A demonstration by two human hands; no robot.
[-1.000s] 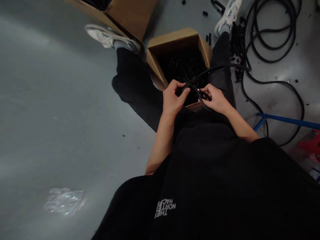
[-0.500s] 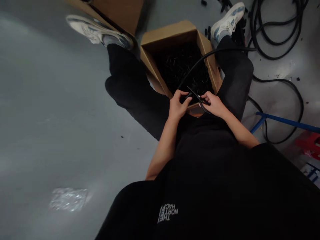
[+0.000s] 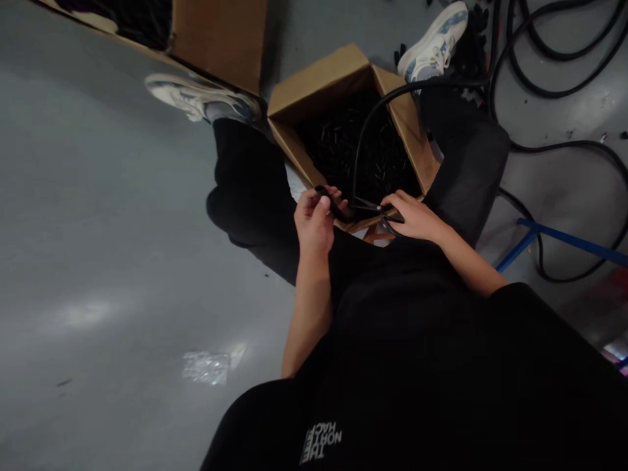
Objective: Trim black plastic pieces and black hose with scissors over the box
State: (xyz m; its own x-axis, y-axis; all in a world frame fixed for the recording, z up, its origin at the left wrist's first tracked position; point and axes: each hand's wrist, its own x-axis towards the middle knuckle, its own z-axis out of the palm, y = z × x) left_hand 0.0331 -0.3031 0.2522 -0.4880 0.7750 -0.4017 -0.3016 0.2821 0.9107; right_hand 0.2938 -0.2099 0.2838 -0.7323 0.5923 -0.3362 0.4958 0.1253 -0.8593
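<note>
The left hand has drawn away from the right hand, its fingers pinching a short black plastic piece. The right hand's fingers stay closed on a small metal-tipped black tool. A black cable rises from the hands toward 12 o'clock, over an open cardboard box heaped with black plastic bits. A second box stands at 11 o'clock, and a coiled black hose lies at 1 o'clock on the grey floor.
</note>
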